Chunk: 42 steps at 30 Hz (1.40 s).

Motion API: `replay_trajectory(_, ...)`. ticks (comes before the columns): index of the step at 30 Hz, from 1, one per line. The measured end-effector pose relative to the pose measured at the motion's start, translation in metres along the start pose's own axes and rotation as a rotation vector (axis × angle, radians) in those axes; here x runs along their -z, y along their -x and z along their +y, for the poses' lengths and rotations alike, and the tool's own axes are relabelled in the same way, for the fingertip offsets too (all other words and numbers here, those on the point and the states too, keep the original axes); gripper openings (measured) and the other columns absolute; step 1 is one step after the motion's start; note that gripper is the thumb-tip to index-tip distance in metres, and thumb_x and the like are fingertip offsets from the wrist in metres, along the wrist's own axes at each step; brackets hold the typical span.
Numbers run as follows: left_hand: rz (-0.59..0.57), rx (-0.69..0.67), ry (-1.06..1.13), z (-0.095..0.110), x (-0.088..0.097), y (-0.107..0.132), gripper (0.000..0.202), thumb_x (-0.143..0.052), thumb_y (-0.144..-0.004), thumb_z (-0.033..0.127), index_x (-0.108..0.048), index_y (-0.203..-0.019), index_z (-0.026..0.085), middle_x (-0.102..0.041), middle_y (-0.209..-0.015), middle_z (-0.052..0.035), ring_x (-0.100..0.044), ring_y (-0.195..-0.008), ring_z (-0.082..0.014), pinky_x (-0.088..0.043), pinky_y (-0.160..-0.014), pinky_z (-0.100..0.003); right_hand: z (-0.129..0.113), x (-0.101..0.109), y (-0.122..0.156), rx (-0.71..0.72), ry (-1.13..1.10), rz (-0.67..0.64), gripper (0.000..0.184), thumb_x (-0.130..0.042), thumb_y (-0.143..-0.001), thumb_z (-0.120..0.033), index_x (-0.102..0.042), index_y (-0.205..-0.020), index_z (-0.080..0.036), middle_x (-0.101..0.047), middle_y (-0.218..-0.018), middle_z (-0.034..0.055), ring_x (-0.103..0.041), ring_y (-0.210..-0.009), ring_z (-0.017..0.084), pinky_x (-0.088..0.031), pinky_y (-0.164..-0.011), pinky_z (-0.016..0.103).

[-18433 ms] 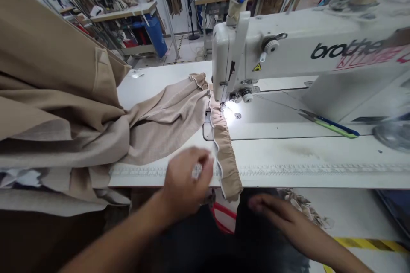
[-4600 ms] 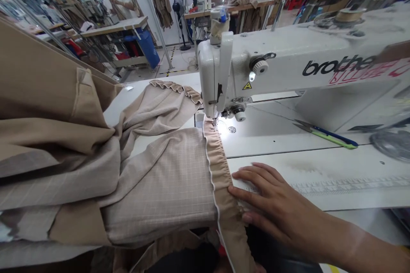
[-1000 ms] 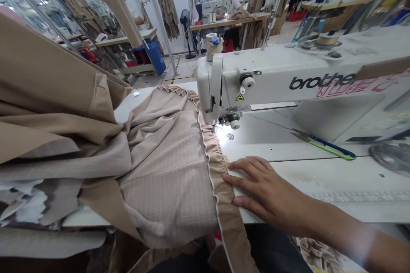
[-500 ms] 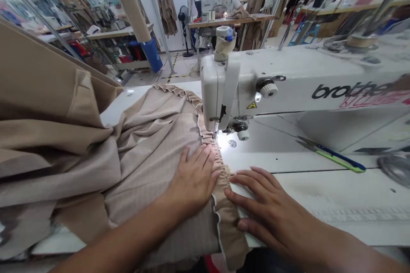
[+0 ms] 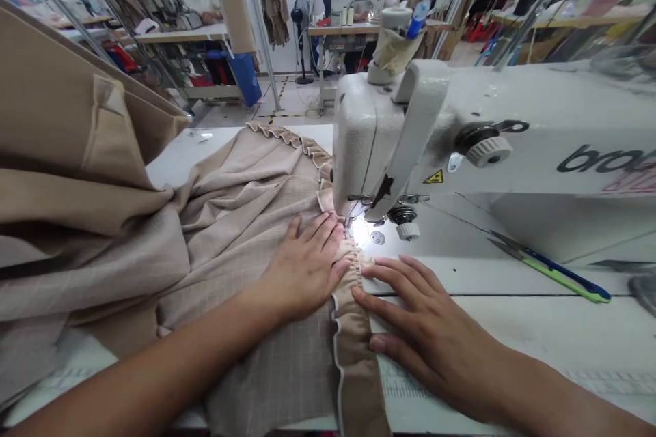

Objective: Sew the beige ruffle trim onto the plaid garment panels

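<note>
A tan garment piece (image 5: pixel 246 232) with faint stripes lies across the sewing table, running up to the presser foot of a white sewing machine (image 5: pixel 369 143). Along its right edge a gathered ruffle strip (image 5: pixel 356 348) with a pale overlocked border passes under the lit needle area. My left hand (image 5: pixel 307 266) lies flat on the garment just in front of the needle, fingers spread, fingertips near the gathers. My right hand (image 5: pixel 420 321) rests to the right of the strip, fingers stretched out and apart, with fingertips touching the strip's edge.
Thread snips (image 5: pixel 553 270) with green and blue handles lie right of the needle. Folded brown fabric (image 5: pixel 61 130) is heaped at the left. A blue pen (image 5: pixel 419 19) stands atop the machine. Behind are a fan (image 5: pixel 301 34) and people at other machines.
The camera view has shifted closer to the machine head. The ruffle strip has advanced slightly toward the needle, with both hands moving forward beside it.
</note>
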<state>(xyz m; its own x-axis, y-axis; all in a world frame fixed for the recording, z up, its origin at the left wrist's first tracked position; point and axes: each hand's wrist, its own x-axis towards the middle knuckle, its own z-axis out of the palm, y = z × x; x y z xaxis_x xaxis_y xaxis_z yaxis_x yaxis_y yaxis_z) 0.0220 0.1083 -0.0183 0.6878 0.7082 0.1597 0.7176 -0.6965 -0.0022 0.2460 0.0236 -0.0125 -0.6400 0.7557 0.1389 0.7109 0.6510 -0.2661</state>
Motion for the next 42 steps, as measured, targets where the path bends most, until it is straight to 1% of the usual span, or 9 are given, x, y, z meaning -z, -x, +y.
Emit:
replay_trajectory(5, 0.108, -0.107, 0.012, 0.024, 0.021, 0.009, 0.036, -0.046, -0.102, 0.027, -0.066, -0.121, 0.004, -0.07, -0.124, -0.0209, -0.062, -0.12, -0.0365, -0.043, -0.105, -0.058, 0.003, 0.008, -0.005, 0.002, -0.097, -0.035, 0.037, -0.056, -0.102, -0.034, -0.063, -0.137, -0.023, -0.056, -0.147, 0.0152, -0.045, -0.142, 0.033, -0.034, -0.117, 0.067)
replay_trajectory(10, -0.057, -0.117, 0.116, 0.039, 0.033, 0.009, 0.029, -0.052, -0.1, 0.03, -0.071, -0.106, 0.009, -0.072, -0.108, -0.0139, -0.065, -0.109, -0.0326, -0.046, -0.102, -0.057, 0.036, 0.035, -0.027, 0.043, -0.313, -0.224, 0.024, -0.056, -0.102, -0.034, -0.074, -0.117, -0.029, -0.066, -0.133, 0.0062, -0.059, -0.125, 0.027, -0.047, -0.108, 0.048)
replay_trajectory(16, -0.038, -0.155, 0.133, 0.024, 0.025, -0.002, 0.021, -0.049, -0.097, 0.013, -0.069, -0.101, 0.009, -0.073, -0.107, -0.0142, -0.064, -0.108, -0.0307, -0.049, -0.099, -0.051, 0.063, 0.022, -0.039, -0.223, -0.135, 0.061, 0.027, -0.051, -0.103, -0.034, -0.075, -0.103, -0.02, -0.07, -0.11, 0.0126, -0.063, -0.106, 0.03, -0.049, -0.098, 0.052)
replay_trajectory(19, 0.011, -0.022, 0.412, 0.012, 0.02, -0.003, 0.019, -0.047, -0.094, 0.016, -0.066, -0.095, 0.011, -0.072, -0.102, -0.0131, -0.065, -0.1, -0.028, -0.052, -0.093, -0.047, 0.056, 0.015, -0.033, -0.159, -0.139, 0.138, 0.026, -0.051, -0.103, -0.03, -0.073, -0.111, -0.019, -0.07, -0.108, 0.0119, -0.064, -0.103, 0.029, -0.049, -0.094, 0.049)
replay_trajectory(25, -0.127, 0.298, 0.89, -0.006, 0.027, -0.007, 0.022, -0.048, -0.095, 0.031, -0.063, -0.101, 0.016, -0.071, -0.099, -0.0084, -0.066, -0.095, -0.0247, -0.051, -0.088, -0.043, 0.037, 0.005, -0.035, 0.056, -0.048, 0.172, 0.034, -0.056, -0.103, -0.032, -0.063, -0.133, -0.019, -0.072, -0.112, 0.01, -0.063, -0.095, 0.027, -0.043, -0.085, 0.043)
replay_trajectory(30, -0.128, 0.396, 0.983, -0.008, 0.028, -0.01, 0.023, -0.051, -0.096, 0.035, -0.063, -0.106, 0.018, -0.071, -0.108, -0.0071, -0.064, -0.107, -0.0246, -0.049, -0.086, -0.037, 0.035, -0.005, -0.041, -0.002, 0.046, 0.121, 0.045, -0.056, -0.103, -0.04, -0.056, -0.142, -0.019, -0.069, -0.11, 0.012, -0.059, -0.1, 0.03, -0.037, -0.085, 0.043)
replay_trajectory(35, -0.139, 0.462, 1.098, -0.01, 0.027, -0.01, 0.024, -0.053, -0.096, 0.039, -0.062, -0.105, 0.019, -0.068, -0.094, -0.0033, -0.062, -0.087, -0.0197, -0.049, -0.077, -0.034, 0.034, -0.01, -0.043, -0.032, 0.071, 0.124, 0.042, -0.047, -0.106, -0.041, -0.056, -0.142, -0.02, -0.068, -0.109, 0.0115, -0.058, -0.101, 0.029, -0.034, -0.089, 0.043)
replay_trajectory(38, -0.092, 0.374, 1.015, -0.007, 0.027, -0.008, 0.018, -0.053, -0.097, 0.032, -0.064, -0.104, 0.018, -0.068, -0.099, -0.0049, -0.063, -0.094, -0.0206, -0.051, -0.082, -0.035, 0.032, -0.012, -0.047, -0.06, 0.087, 0.127, 0.038, -0.046, -0.107, -0.041, -0.062, -0.131, -0.018, -0.067, -0.116, 0.0134, -0.059, -0.103, 0.028, -0.034, -0.093, 0.044)
replay_trajectory(42, 0.064, 0.034, 0.624, 0.007, 0.026, -0.002, 0.013, -0.052, -0.095, 0.015, -0.064, -0.09, 0.016, -0.066, -0.11, -0.0091, -0.06, -0.111, -0.0247, -0.047, -0.098, -0.044, 0.037, -0.006, -0.044, -0.089, 0.075, 0.106, 0.03, -0.052, -0.104, -0.041, -0.067, -0.121, -0.021, -0.069, -0.114, 0.0121, -0.06, -0.101, 0.029, -0.038, -0.088, 0.043)
